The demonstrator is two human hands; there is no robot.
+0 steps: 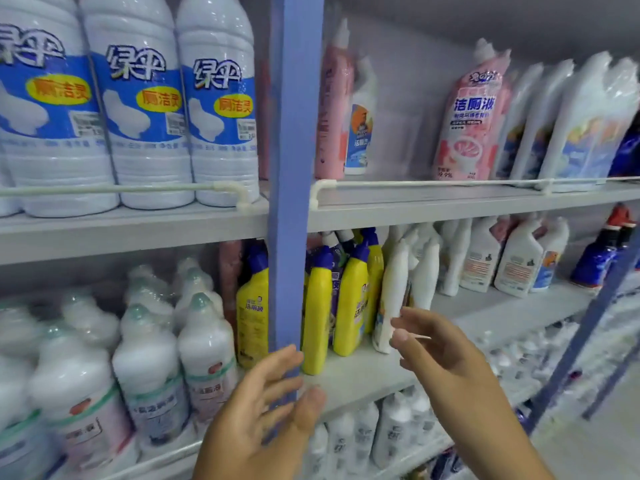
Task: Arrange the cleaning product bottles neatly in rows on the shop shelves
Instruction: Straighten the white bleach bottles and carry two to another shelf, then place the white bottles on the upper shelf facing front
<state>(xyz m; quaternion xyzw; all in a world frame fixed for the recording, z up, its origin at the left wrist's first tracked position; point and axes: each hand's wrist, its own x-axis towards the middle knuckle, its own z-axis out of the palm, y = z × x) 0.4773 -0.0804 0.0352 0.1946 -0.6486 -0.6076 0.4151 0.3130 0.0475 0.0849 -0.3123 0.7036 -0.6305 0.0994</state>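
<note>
- A blue upright post (294, 168) runs from top to bottom through the middle of the view, splitting the grey shelves (450, 206) into a left and a right bay and hiding part of the bottles behind it.
- Both hands are empty and apart, fingers loosely spread. The left hand (263, 403) reaches up in front of the post's lower end; the right hand (440, 348) hovers just before the middle shelf, its fingertips near a white bottle (391, 299).
- That white bottle leans among others, slim with an angled neck; whether the fingers touch it cannot be told.
- Left of it stand yellow bottles (349, 299) with blue angled caps, smooth glossy plastic, crowded unevenly and turned different ways.
- On the upper shelf, left bay, three big white ribbed bottles (145, 116) with blue labels stand in a straight row behind a thin white rail (121, 188).
- Upper shelf, right bay: a pink bottle (471, 116) in shiny shrink-wrap, white wrapped bottles beside it, and a gap of bare shelf to its left.
- Middle shelf, left bay: round-shouldered white bottles (204, 348) with pale caps, packed closely, blurred.
- Far right, dark blue bottles (602, 251) with red caps stand near a slanting blue brace.
</note>
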